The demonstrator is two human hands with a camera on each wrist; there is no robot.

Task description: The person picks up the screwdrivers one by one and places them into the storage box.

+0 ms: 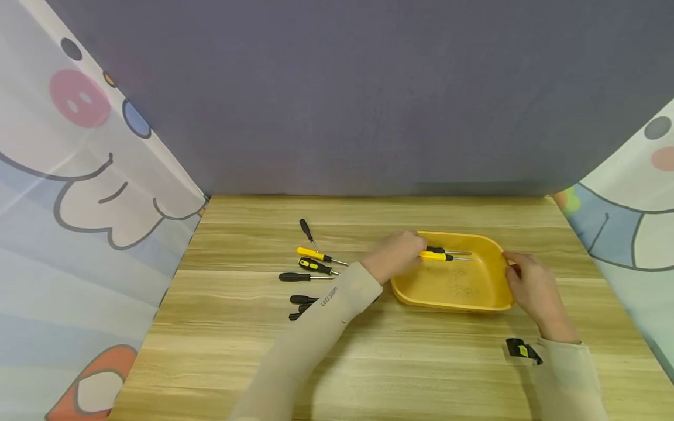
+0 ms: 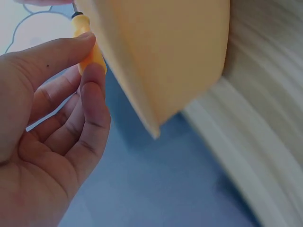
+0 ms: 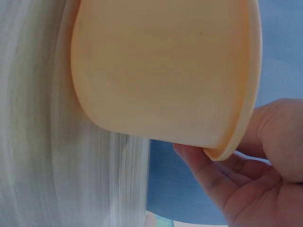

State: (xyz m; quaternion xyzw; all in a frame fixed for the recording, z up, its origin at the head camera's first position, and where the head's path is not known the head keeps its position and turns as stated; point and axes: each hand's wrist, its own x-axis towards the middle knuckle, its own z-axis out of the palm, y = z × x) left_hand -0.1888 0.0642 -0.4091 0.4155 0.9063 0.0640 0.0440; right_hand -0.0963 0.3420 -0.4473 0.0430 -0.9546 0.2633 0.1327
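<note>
The left hand (image 1: 396,255) holds the yellow screwdriver (image 1: 433,256), pinching the butt of its handle between thumb and fingertips, as the left wrist view shows. The right hand (image 1: 533,287) grips the rim of the yellow tray (image 1: 447,308) at its right end, with fingers against the outer wall.

To do this step well, I would leave the right hand's grip firm enough to stop the tray sliding on the desk (image 1: 421,362), without lifting that end. The pinch sits far back on the handle, so the shaft could dip or swing; a hold nearer the collar would probably give better control. The left wrist should stay high enough for handle and knuckles to clear the rim, and the tool is best lowered or raised level rather than dropped or dragged. A black screwdriver (image 1: 436,250) lies right alongside the yellow handle, so the 2 may knock or catch; whether the left hand holds it too, I cannot tell.

The yellow screwdriver reaches from the left hand across the tray's left part, its shaft pointing toward the right hand but ending well short of it. The tray lies between the 2 hands. The other screwdrivers (image 1: 313,254) lie on the desk left of the left hand, some partly hidden by the left sleeve (image 1: 316,345).
</note>
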